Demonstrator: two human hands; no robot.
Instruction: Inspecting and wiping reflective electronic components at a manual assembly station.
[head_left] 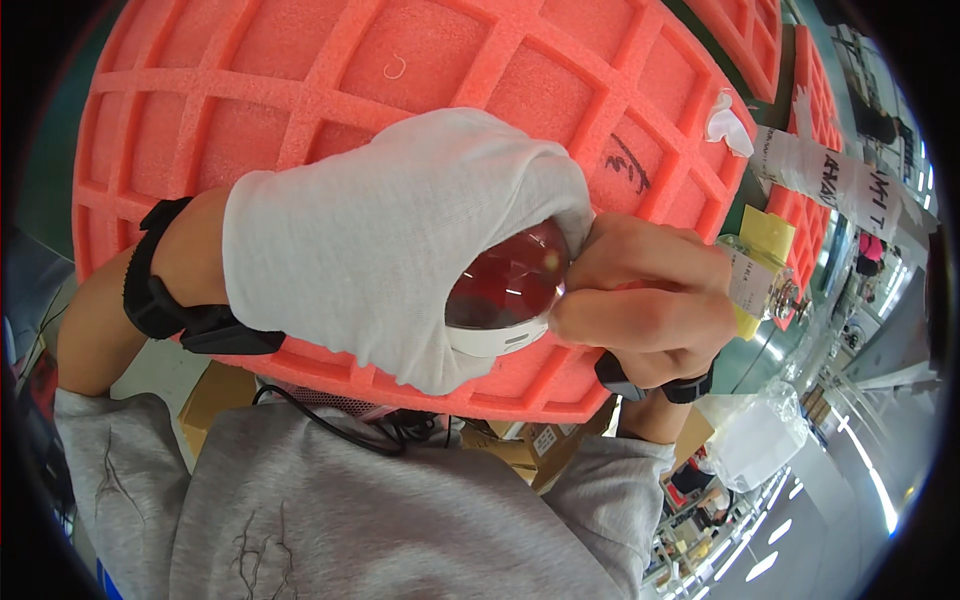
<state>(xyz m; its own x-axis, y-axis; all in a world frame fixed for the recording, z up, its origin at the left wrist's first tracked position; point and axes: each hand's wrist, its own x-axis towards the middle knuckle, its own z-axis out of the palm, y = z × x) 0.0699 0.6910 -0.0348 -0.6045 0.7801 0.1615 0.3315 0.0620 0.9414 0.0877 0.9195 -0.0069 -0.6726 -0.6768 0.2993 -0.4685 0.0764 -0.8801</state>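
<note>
A white cloth or loose glove point(330, 250) covers my left hand point(440, 180), hiding its fingers. That hand is closed round a dome camera point(508, 280) with a glossy dark-red dome and a white base, the fabric wrapping its far and left sides. Curled tightly, my right hand point(650, 295) has its fingertips at the dome's right edge. Whether anything small is pinched there I cannot make out. Both hands are above a red foam tray point(400, 55) divided into square pockets.
More red foam trays point(735, 35) stand at the far right. A small glass bottle with a metal top point(785, 300) and a yellow label stands right of my right hand. White paper scrap point(728, 125) lies on the tray's right edge. Cardboard boxes point(545, 450) sit below it.
</note>
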